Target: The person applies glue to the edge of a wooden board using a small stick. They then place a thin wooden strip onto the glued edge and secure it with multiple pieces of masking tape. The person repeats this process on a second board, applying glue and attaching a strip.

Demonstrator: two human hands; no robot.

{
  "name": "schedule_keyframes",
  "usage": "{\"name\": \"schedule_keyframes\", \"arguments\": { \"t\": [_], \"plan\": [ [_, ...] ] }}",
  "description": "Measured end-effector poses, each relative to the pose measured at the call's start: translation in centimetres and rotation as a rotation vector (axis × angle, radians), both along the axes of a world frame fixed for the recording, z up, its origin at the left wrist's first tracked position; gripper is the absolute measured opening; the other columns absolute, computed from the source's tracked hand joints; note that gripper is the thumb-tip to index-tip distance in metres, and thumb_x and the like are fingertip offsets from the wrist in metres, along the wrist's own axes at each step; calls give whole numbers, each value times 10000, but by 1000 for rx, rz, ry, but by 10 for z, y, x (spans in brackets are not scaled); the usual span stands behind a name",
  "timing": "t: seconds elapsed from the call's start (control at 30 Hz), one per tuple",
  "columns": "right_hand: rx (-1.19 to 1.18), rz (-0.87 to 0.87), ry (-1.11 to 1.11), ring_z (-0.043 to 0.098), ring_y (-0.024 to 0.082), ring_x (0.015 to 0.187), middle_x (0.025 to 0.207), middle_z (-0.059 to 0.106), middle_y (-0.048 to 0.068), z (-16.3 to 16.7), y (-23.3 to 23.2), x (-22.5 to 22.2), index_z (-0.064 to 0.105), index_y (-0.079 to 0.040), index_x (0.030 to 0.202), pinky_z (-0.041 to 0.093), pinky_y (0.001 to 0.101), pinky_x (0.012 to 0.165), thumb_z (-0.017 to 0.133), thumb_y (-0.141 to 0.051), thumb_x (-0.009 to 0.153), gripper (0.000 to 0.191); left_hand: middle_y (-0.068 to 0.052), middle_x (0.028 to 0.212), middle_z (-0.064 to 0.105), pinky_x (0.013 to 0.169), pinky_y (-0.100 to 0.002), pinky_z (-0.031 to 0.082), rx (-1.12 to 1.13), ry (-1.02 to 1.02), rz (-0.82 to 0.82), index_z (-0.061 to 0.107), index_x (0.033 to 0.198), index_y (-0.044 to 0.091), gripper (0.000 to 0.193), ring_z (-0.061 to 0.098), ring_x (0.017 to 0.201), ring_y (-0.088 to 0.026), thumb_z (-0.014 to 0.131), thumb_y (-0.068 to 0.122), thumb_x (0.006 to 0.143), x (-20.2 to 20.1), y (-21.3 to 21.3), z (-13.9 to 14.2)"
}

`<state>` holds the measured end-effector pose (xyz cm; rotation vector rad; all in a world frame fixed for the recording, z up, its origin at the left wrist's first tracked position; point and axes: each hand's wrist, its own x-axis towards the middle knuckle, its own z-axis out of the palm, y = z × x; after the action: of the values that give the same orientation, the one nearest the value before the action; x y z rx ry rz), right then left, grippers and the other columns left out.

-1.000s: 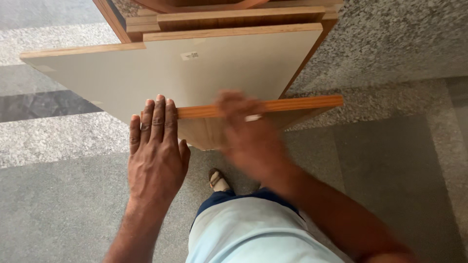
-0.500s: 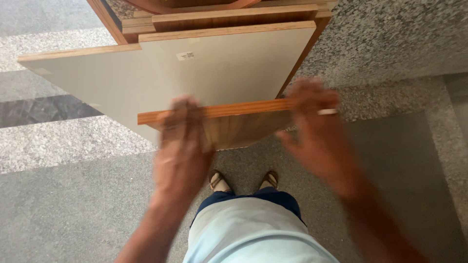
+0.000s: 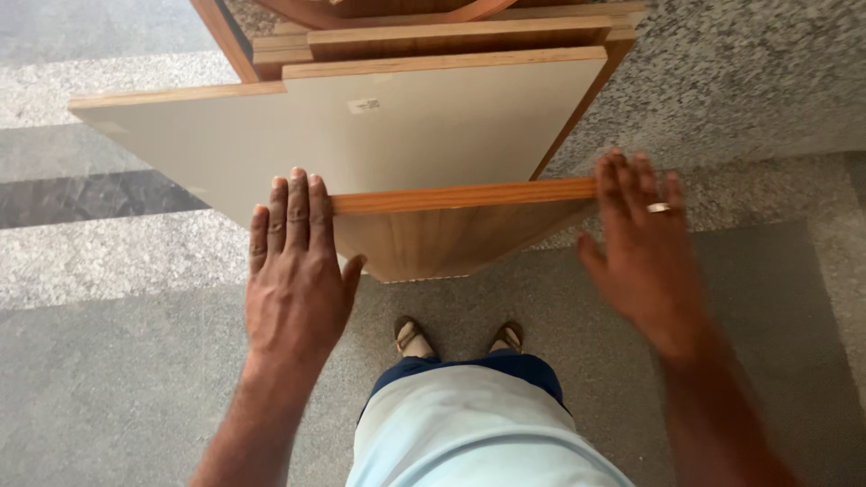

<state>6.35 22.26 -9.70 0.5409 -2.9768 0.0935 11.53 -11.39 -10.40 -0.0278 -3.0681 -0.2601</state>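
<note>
A wood-grain board (image 3: 451, 236) stands on its edge in front of me, its orange top edge running left to right. My left hand (image 3: 293, 271) lies flat over the left end of that edge, fingers straight and together, their tips reaching the cream panel (image 3: 433, 126) behind. My right hand (image 3: 642, 252), blurred and wearing a ring, has spread fingers touching the board's right end. Neither hand is curled around the board.
More wooden boards (image 3: 451, 36) are stacked upright behind the cream panel, against a speckled stone surface (image 3: 749, 81). The floor (image 3: 108, 379) is grey stone with lighter and darker bands. My sandalled feet (image 3: 410, 335) stand just below the board.
My right hand has moved from the middle of the board's top edge out to its right end. My left hand shifted along the edge and now rests at the left end.
</note>
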Motion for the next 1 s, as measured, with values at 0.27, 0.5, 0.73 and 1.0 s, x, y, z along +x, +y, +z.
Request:
{"name": "schedule_keyframes", "arguments": {
  "t": [0.27, 0.5, 0.73, 1.0],
  "plan": [
    [-24, 228, -40, 171, 338, 1577, 1688, 215, 198, -15, -74, 9, 187, 2, 1607, 133, 565, 1273, 699, -230, 892, 910, -217, 1688, 154, 1280, -448, 19, -216, 146, -306, 188, 1613, -16, 780, 86, 1569, -314, 582, 291, 1014, -22, 100, -6],
    [8, 116, 71, 344, 363, 1494, 1580, 438, 187, 4, -10, -4, 395, -41, 1549, 115, 654, 1210, 621, -530, 925, 824, -205, 1606, 343, 1241, -489, 81, -38, 115, -266, 304, 1569, 26, 812, 272, 1504, -360, 648, 395, 932, -8, -13, 0],
    [-129, 324, 107, 628, 353, 1200, 1262, 692, 162, -5, -118, -34, 632, -60, 1281, 267, 621, 1160, 651, -786, 820, 861, -78, 1319, 705, 1263, -587, 108, 76, 211, -175, 679, 1310, 122, 504, 547, 1359, -276, 739, 412, 902, -19, -17, 6],
    [-151, 290, 76, 697, 304, 1107, 1188, 742, 154, -13, -94, -41, 704, -48, 1203, 373, 545, 1129, 644, -778, 826, 823, -15, 1230, 749, 1259, -645, 95, 132, 231, -165, 748, 1195, 185, 390, 569, 1337, -262, 792, 391, 867, -16, -25, 0]
  ]
}}
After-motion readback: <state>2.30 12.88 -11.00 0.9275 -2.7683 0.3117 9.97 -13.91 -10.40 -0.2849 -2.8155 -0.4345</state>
